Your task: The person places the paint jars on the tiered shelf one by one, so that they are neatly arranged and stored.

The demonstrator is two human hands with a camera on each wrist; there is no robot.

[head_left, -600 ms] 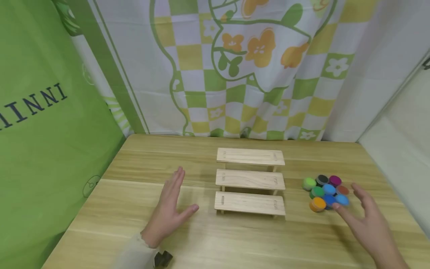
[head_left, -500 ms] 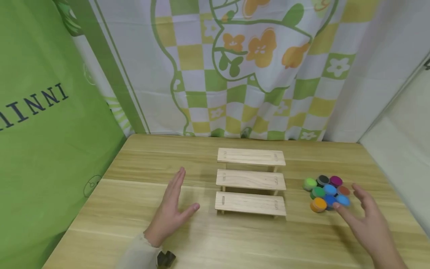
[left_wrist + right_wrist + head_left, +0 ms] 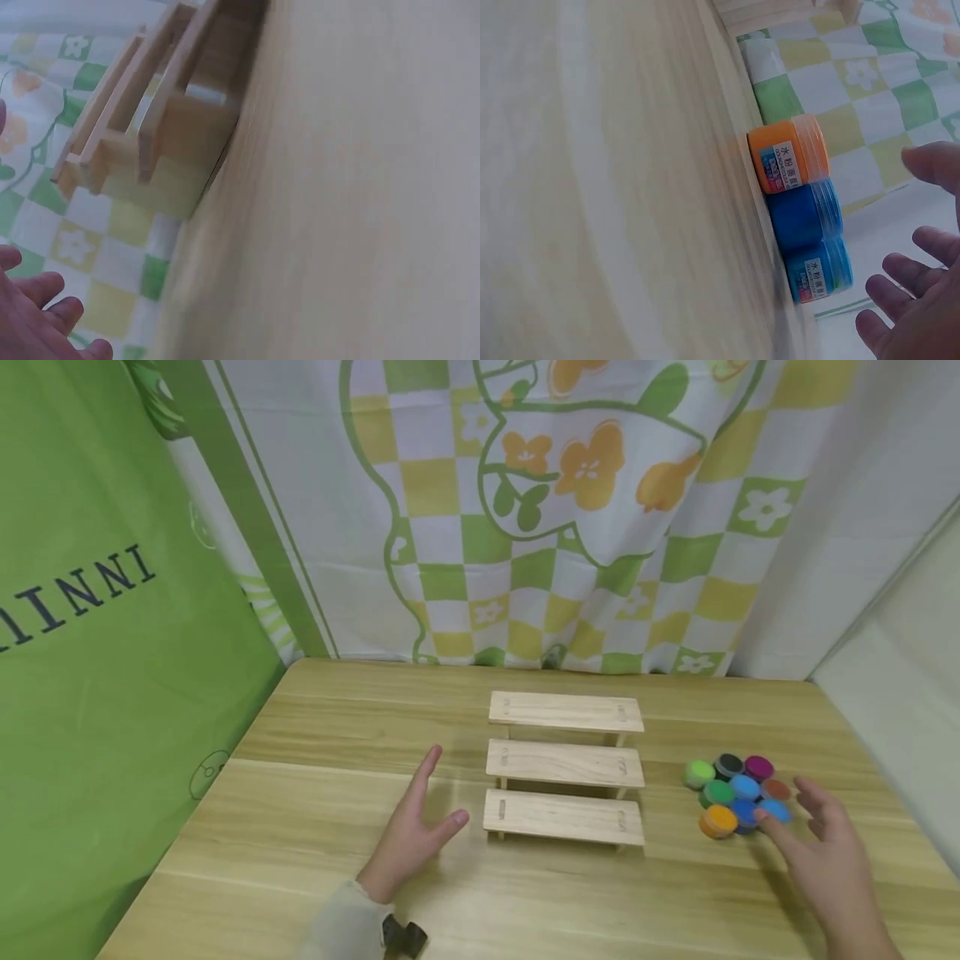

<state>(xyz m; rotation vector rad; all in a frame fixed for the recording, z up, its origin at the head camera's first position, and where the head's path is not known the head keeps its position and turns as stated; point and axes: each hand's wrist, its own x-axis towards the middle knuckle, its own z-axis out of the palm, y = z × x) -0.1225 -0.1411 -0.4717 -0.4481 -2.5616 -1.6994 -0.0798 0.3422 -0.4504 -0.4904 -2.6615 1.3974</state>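
A three-tiered wooden display stand (image 3: 564, 817) sits mid-table, its bare shelves stepping up toward the back. Left of it hovers my left hand (image 3: 408, 843), thumb spread from the fingers and nothing in the grasp. To the stand's right is a cluster of small paint jars, among them an orange jar (image 3: 718, 821), a dark blue jar (image 3: 802, 217) and a lighter blue jar (image 3: 819, 271). My right hand (image 3: 828, 852) hangs over the cluster's near right side, fingers loosely bent and apart from the thumb, holding nothing. In the right wrist view its fingertips stand above the jar lids.
Green, black, purple and reddish-brown jars stand close together in the same cluster. A patterned curtain (image 3: 585, 593) hangs along the table's back edge. Green fabric (image 3: 112, 710) borders the left side, and a pale panel (image 3: 907, 677) the right. A dark band (image 3: 403, 937) circles my left wrist.
My left hand has moved right, toward the stand. My right hand stays over the paint jars, its fingers slightly more bent. The head view has shifted a little; stand and jars stay put.
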